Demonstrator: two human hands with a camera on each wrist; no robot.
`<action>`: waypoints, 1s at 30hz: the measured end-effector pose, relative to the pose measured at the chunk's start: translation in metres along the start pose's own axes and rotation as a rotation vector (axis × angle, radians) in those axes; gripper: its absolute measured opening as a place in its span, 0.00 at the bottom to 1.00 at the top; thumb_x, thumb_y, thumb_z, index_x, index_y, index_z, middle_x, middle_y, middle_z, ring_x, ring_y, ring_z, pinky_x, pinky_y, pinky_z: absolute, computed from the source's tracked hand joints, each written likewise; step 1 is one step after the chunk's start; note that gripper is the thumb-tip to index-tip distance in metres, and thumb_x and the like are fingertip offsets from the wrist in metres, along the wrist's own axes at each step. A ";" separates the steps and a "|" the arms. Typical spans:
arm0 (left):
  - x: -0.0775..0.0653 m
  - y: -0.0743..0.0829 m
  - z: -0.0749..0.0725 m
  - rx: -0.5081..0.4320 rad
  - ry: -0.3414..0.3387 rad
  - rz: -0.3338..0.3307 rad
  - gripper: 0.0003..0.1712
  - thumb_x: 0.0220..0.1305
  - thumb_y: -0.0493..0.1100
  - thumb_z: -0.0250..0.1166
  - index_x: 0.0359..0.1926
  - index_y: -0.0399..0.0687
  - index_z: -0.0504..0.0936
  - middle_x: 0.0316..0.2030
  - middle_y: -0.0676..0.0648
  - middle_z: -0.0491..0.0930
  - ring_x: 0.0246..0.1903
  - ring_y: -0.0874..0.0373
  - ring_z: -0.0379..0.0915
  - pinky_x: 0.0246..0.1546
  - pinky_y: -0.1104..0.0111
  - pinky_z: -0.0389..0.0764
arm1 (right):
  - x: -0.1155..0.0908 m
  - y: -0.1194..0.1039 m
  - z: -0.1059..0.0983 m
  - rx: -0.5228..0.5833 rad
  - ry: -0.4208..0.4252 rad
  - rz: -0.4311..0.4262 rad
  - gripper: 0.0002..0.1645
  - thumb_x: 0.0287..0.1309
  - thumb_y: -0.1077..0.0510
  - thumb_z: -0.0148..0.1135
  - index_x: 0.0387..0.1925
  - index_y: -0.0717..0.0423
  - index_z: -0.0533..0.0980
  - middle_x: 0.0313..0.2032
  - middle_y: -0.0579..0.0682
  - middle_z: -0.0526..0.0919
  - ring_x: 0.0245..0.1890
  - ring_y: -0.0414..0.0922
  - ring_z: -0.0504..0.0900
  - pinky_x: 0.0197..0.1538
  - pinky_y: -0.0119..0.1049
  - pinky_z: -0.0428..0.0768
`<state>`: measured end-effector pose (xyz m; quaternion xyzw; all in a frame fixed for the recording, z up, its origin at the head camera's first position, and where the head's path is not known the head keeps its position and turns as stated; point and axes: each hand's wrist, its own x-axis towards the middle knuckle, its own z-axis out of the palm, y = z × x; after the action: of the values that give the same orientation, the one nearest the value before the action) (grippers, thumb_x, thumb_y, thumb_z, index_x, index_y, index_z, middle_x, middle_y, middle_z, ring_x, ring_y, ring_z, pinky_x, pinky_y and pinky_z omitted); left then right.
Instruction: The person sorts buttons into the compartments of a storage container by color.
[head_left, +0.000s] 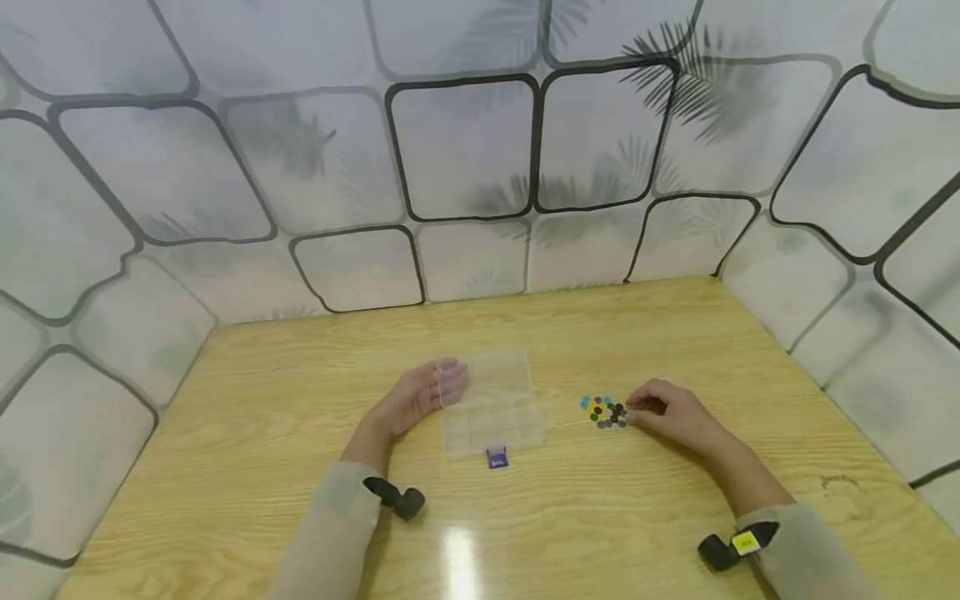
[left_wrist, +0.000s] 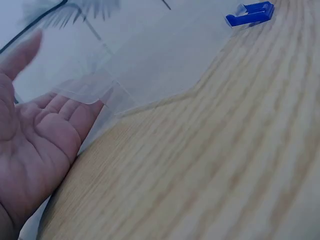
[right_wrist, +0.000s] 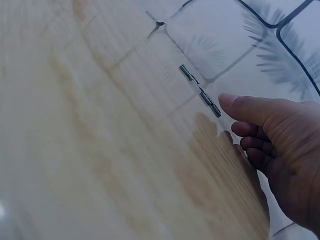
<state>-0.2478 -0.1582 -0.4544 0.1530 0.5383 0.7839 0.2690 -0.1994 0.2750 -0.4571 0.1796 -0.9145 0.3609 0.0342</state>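
A clear plastic box (head_left: 495, 427) with shallow compartments lies on the table, its clear lid (head_left: 497, 377) raised at the back. A blue clasp (head_left: 497, 457) sits on its front edge, also visible in the left wrist view. My left hand (head_left: 420, 396) is at the lid's left side, palm up, its fingertips seen through the plastic. Right of the box, several small coloured discs (head_left: 603, 412) lie in a cluster. At the cluster's right edge is my right hand (head_left: 675, 415), thumb near the discs and other fingers bent; nothing shows between them.
The wood-grain table (head_left: 570, 517) reaches back to patterned fabric walls (head_left: 472, 258) on three sides. Each wrist bears a black strap with a small camera (head_left: 405, 503). A dark ring-shaped mark (head_left: 840, 481) shows on the table at the right.
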 end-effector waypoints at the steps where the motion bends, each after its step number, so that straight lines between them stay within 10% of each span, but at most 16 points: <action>1: 0.000 -0.001 0.000 0.041 0.002 0.008 0.29 0.75 0.37 0.41 0.70 0.30 0.46 0.69 0.31 0.52 0.63 0.51 0.65 0.61 0.66 0.72 | 0.000 0.000 0.000 -0.001 0.000 -0.004 0.09 0.53 0.56 0.69 0.36 0.54 0.79 0.33 0.45 0.79 0.32 0.34 0.74 0.35 0.28 0.78; 11: -0.002 -0.009 0.007 0.366 0.173 -0.033 0.34 0.63 0.39 0.62 0.68 0.40 0.62 0.63 0.44 0.70 0.60 0.58 0.69 0.58 0.73 0.74 | -0.002 0.001 -0.001 0.023 -0.012 0.023 0.08 0.54 0.54 0.68 0.35 0.51 0.80 0.34 0.44 0.80 0.33 0.34 0.75 0.36 0.28 0.78; 30: -0.004 -0.007 0.018 0.313 0.247 -0.017 0.29 0.67 0.30 0.52 0.68 0.41 0.60 0.62 0.40 0.70 0.57 0.54 0.73 0.55 0.70 0.77 | -0.001 0.003 0.001 0.016 -0.007 -0.031 0.07 0.52 0.57 0.69 0.34 0.52 0.80 0.33 0.45 0.80 0.32 0.34 0.75 0.35 0.28 0.78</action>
<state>-0.2335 -0.1450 -0.4544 0.0911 0.6838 0.7011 0.1805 -0.1993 0.2769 -0.4604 0.1955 -0.9087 0.3672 0.0353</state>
